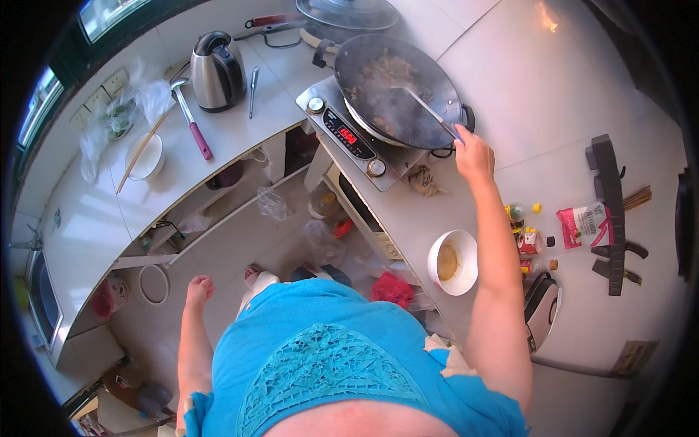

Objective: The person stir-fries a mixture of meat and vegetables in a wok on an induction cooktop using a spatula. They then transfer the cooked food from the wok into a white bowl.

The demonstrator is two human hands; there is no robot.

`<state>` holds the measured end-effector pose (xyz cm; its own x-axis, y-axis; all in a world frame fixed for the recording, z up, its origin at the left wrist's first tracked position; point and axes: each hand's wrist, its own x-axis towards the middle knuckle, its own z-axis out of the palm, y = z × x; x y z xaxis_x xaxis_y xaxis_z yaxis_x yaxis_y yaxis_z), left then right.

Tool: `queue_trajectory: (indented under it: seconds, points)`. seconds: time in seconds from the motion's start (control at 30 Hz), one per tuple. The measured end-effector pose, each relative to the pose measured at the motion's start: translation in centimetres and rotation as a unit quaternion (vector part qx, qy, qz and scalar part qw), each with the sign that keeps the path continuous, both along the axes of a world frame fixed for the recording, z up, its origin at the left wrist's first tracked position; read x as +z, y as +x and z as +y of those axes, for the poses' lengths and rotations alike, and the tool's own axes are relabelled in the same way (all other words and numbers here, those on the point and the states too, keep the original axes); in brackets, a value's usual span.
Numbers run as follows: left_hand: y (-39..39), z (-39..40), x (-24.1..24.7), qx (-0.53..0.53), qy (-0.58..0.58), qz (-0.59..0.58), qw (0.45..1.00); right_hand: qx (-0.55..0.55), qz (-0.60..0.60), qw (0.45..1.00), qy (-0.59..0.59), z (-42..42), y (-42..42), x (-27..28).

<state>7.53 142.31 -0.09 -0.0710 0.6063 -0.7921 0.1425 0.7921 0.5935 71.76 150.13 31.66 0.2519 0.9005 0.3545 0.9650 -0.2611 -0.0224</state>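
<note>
My right hand (474,153) grips the handle of a metal spatula (426,105), whose blade lies among the food in a dark wok (442,128). Steam rises from the chopped, browned food (389,74). The wok stands on an induction cooker (349,134) with a lit red display and two knobs. Beside my right forearm, a white bowl (435,257) holds some brown liquid. My left hand (201,289) hangs over the floor at my side, fingers curled, with nothing visible in it.
A steel electric kettle (205,82), a purple-handled ladle (195,131) and a white bowl (158,158) with chopsticks across it stand on the left counter. Behind the wok is a lidded pan (349,13). Sauce bottles (538,242) and a wall rack with knives (616,218) are at right.
</note>
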Motion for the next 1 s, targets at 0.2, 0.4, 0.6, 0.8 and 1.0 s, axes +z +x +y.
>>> queue_trajectory:
  seconds: [0.2,0.4,0.6,0.8,1.0]
  points:
    - [-1.1,-2.6,0.5,0.059,-0.006,0.009,0.998,-0.097,0.454,0.886,-0.001,-1.0,4.9,3.7]
    - [-1.2,-4.8,1.1,0.066,-0.017,0.017,0.998,-0.177,0.629,0.756,0.036,0.2,9.7,2.3]
    - [-1.8,-5.8,2.0,0.094,-0.021,0.025,0.995,-0.173,0.84,0.508,-0.077,3.5,7.0,-2.8]
    - [-1.7,-5.5,1.6,0.094,-0.025,0.02,0.995,-0.081,0.698,0.707,-0.08,1.2,0.3,2.5]
    - [-1.4,-3.8,0.7,0.086,-0.003,-0.008,0.996,-0.054,0.543,0.829,-0.12,-2.7,-3.1,6.7]
